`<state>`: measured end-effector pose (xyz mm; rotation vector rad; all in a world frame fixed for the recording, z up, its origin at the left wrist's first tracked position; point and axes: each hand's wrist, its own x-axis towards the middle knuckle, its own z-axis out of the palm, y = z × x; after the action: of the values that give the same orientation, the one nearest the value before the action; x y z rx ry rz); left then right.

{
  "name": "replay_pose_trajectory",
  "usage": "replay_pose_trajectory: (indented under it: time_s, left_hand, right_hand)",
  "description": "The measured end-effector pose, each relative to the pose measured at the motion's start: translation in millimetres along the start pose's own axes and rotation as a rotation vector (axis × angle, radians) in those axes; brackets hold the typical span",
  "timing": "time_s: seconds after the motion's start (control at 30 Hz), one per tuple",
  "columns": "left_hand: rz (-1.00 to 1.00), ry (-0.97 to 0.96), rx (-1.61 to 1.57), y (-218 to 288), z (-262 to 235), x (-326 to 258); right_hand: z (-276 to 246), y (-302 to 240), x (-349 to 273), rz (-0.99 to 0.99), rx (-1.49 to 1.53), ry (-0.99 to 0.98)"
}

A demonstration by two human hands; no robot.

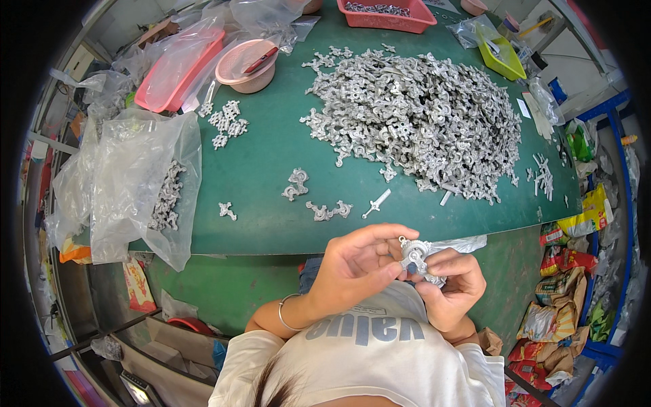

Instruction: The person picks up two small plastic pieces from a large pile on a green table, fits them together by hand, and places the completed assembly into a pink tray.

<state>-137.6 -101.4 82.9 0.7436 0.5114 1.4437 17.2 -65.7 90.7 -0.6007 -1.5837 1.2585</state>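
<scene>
Below the near edge of the green worktop (pixel 271 230), both hands meet over the lap on one small grey metal casting (pixel 415 255). Left hand (pixel 356 268) has thumb and fingertips closed on the casting's left side, the other fingers curled loosely above it; right hand (pixel 453 285) pinches it from the right and below, fingers wrapped around what looks like a second piece (too hidden to tell). So the casting sits between the two hands, touching both, neither nearer, its long axis running roughly from upper left to lower right. Ahead on the worktop lies the big pile (pixel 420 115) of like castings, well apart from the hands and slightly right of them. A few loose ones (pixel 329 210) lie just beyond the worktop edge, closest to the left hand. A clear bag (pixel 142 183) holding more castings hangs over the worktop's left end.
</scene>
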Motion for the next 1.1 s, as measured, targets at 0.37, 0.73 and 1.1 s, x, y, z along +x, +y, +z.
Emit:
replay_pose_trajectory:
  time_s: [0.37,0.73,1.1]
  left_hand:
    - [-0.049,0.023,-0.017,2,-1,-3]
    - [0.048,0.155,0.143,-29,1,14]
    - [-0.109,0.103,0.324,-87,9,49]
  right_hand:
    - [1,-3,2,-0.022,-0.039,-0.047]
    - [-22,13,-2,0.313,-0.045,0.089]
    - [-95,47,-19,0.435,0.069,0.212]
